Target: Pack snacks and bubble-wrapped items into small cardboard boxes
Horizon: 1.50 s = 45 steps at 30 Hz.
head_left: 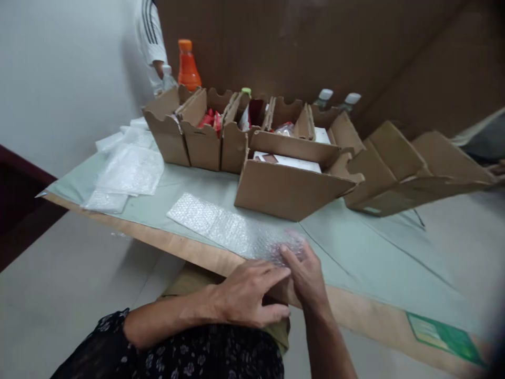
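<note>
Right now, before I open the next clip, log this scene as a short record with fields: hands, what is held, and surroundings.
Right grip: holding one end of a bubble-wrap strip, thumb on top
Left grip: thumb and fingers apart, beside the strip's near edge; contact unclear
Table side, left: bubble-wrap sheets, overlapping
Front cardboard bin: open-topped, white box inside
Behind it: row of open cardboard bins
Beyond the row: orange bottle, upright
Co-worker: white sleeve visible
</note>
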Available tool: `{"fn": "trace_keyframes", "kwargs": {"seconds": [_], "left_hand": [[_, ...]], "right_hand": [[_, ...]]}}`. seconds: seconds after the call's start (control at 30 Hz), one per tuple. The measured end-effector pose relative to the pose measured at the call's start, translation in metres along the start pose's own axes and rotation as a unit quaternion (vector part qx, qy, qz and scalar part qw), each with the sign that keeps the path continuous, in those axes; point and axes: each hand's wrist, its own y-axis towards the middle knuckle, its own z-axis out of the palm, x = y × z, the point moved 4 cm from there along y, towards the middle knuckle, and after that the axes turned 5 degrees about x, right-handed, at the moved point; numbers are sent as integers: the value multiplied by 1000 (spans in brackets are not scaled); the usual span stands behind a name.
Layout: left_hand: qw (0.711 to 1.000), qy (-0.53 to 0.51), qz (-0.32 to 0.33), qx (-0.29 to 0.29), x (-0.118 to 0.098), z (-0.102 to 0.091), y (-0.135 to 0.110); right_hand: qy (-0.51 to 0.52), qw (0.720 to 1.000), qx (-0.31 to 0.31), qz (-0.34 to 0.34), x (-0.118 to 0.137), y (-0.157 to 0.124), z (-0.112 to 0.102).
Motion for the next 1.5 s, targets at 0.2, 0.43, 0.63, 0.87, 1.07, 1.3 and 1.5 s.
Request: {"fn": "trace_keyframes", "kwargs": {"seconds": [0.2, 0.43, 0.63, 0.87, 1.07, 1.3, 1.5], "left_hand": [[986, 163, -29, -30, 35, -19, -6], [954, 280, -72, -83, 79, -48, -11], [965, 251, -75, -7, 99, -42, -23], [979, 188, -56, -61, 107, -53, -32], [896, 324, -229, -199, 124, -92, -67], [882, 307, -291, -207, 132, -94, -75], [898, 148, -356, -214, 134, -118, -78]], "right_hand": [[-241, 966, -86, -35, -14, 15, -88], [-452, 844, -107, -268, 15, 5, -24], [-511, 796, 146, -290, -1, 8, 44], [-591, 786, -104, -150, -19, -6, -112], [-572, 808, -29, -138, -8, 39, -97], [-517, 844, 18, -144, -10, 37, -90], [-541, 835, 28, -96, -2, 25, -82]]}}
